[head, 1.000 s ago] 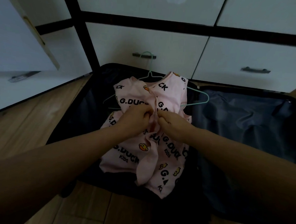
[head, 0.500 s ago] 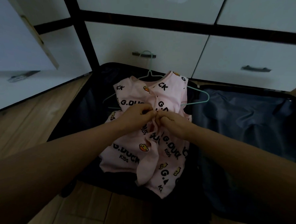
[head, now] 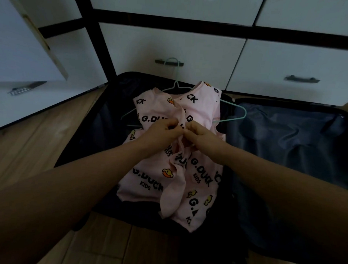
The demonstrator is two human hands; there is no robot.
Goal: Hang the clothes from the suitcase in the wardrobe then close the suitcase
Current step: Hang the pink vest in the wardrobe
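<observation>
Pink top (head: 192, 112) lies on its green hanger (head: 241, 117) in the open suitcase (head: 289, 138), my left hand (head: 161, 131) and right hand (head: 201, 133) together pinching its front; tugging carelessly could slip it off.

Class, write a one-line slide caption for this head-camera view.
Both hands pinch a pink duck-print garment on a green hanger over an open suitcase.

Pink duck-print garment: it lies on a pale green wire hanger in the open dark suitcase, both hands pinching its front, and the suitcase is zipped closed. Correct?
Not quite. The head view shows the dark suitcase lying open, not zipped. The rest holds: the pink duck-print garment is on the pale green wire hanger, pinched by the left hand and right hand.
</observation>
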